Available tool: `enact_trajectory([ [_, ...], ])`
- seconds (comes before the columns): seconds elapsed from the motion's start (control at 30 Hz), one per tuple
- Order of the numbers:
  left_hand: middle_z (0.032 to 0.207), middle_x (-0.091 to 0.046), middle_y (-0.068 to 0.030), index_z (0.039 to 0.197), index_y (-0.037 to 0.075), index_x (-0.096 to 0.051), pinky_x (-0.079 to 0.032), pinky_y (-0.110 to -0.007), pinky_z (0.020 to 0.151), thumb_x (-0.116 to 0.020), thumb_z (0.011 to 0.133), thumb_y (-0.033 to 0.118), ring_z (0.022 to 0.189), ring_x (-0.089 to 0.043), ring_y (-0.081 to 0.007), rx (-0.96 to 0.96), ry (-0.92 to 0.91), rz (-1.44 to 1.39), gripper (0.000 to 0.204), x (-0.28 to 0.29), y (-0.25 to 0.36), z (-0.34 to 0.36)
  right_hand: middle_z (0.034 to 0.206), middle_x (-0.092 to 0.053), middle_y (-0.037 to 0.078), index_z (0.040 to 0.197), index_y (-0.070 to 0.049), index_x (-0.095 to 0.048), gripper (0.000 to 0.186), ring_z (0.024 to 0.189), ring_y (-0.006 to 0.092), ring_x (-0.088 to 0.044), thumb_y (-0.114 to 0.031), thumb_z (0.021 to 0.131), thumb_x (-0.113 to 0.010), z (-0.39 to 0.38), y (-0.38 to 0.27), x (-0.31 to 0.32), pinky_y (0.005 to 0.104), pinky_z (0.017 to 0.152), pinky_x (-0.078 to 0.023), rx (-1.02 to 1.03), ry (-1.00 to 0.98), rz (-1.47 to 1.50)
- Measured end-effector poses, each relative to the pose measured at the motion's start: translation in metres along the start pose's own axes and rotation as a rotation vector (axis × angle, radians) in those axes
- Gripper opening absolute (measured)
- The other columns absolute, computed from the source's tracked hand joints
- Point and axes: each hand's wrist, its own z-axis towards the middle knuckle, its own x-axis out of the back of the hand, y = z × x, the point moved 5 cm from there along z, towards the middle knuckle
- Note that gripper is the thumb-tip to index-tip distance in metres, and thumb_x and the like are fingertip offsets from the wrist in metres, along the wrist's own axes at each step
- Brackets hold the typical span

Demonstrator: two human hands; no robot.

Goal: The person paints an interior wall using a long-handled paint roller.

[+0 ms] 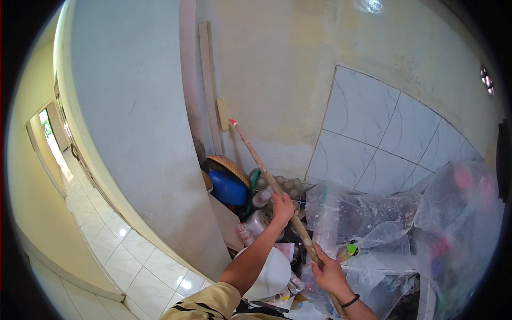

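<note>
A long wooden pole (256, 158) slants from the lower right up to the far wall. At its top end is a paint roller (222, 114) with a cream sleeve, at the wall beside an upright wooden plank (207, 69). My left hand (283, 208) is closed around the middle of the pole. Lower down, my right hand (329, 273) is wrapped round the same pole, with a black band on its wrist. Whether the roller's sleeve presses on the wall I cannot tell.
Clear plastic sheeting (368, 218) drapes over things at the right, below white wall tiles (362, 128). Glass jars, a blue basin (228, 186), a woven tray (229, 166) and a white round lid (265, 273) crowd below the pole. A bottle with a green cap (349, 250) stands near my right hand.
</note>
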Motion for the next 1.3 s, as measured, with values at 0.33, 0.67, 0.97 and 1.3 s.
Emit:
enact_trajectory([
  [0.33, 0.061, -0.05, -0.0094, 0.098, 0.002, -0.027, -0.047, -0.035, 0.038, -0.039, 0.096, 0.02, 0.042, -0.053, -0.0204, -0.015, -0.101, 0.11, 0.022, -0.057, -0.049, -0.071, 0.093, -0.065, 0.026, 0.137, -0.011, -0.041, 0.059, 0.09, 0.0393, -0.063, -0.012, 0.081, -0.06, -0.087, 0.016, 0.042, 0.0377, 0.077, -0.051, -0.189, 0.037, 0.016],
  [0.67, 0.062, -0.058, -0.0187, 0.103, -0.001, -0.027, -0.05, -0.041, 0.042, -0.039, 0.096, 0.023, 0.045, -0.061, -0.0298, -0.061, -0.228, 0.326, 0.028, -0.12, -0.092, -0.186, 0.061, -0.047, 0.003, 0.141, -0.011, -0.039, 0.055, 0.052, 0.0113, -0.04, -0.007, 0.089, -0.053, -0.209, 0.049, 0.077, 0.0283, 0.049, -0.039, -0.25, 0.119, -0.074],
  [0.97, 0.071, -0.06, -0.0236, 0.106, -0.002, -0.034, -0.047, -0.048, 0.058, -0.042, 0.094, 0.023, 0.063, -0.062, -0.0391, -0.035, -0.243, 0.369, 0.029, -0.147, -0.066, -0.272, 0.066, -0.052, 0.002, 0.142, -0.012, -0.039, 0.058, 0.052, 0.011, -0.042, -0.004, 0.086, -0.054, -0.277, 0.051, 0.086, 0.0259, 0.05, -0.04, -0.254, 0.257, 0.161],
  [1.3, 0.085, -0.058, -0.0315, 0.108, -0.006, -0.033, -0.043, -0.054, 0.075, -0.044, 0.092, 0.019, 0.083, -0.057, -0.0506, -0.294, -0.211, 0.372, 0.032, -0.185, -0.003, -0.232, 0.067, -0.06, 0.006, 0.141, -0.007, -0.036, 0.059, 0.047, 0.0157, -0.058, -0.003, 0.086, -0.055, -0.235, 0.013, 0.123, 0.0283, 0.046, -0.047, -0.413, 0.201, 0.392],
])
